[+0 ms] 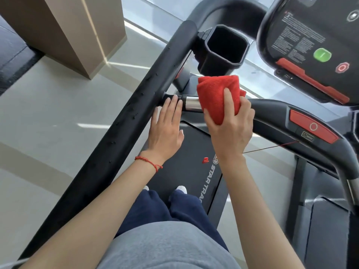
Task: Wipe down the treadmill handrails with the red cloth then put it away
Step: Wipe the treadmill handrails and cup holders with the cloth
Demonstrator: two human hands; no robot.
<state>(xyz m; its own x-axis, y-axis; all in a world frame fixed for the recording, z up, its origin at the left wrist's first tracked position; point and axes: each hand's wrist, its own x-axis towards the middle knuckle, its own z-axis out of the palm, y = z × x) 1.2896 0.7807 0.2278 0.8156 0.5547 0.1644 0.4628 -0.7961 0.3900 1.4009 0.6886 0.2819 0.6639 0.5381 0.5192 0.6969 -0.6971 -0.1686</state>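
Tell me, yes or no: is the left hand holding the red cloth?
No. The right hand grips the red cloth on the crossbar, while the left hand rests flat beside it.

Single head view only, no second view sharing scene. Camera sitting on person's head, looking forward and steeply down along own torso and arms. Wide-angle lens bending straight edges near frame borders. Left hand point(167, 129) and right hand point(231, 129) lying near centre, close to lens. Side rail point(124, 121) running diagonally from lower left to upper centre. Console point(310, 39) filling upper right corner. Deck point(186, 152) showing below, floor point(48, 113) at left.
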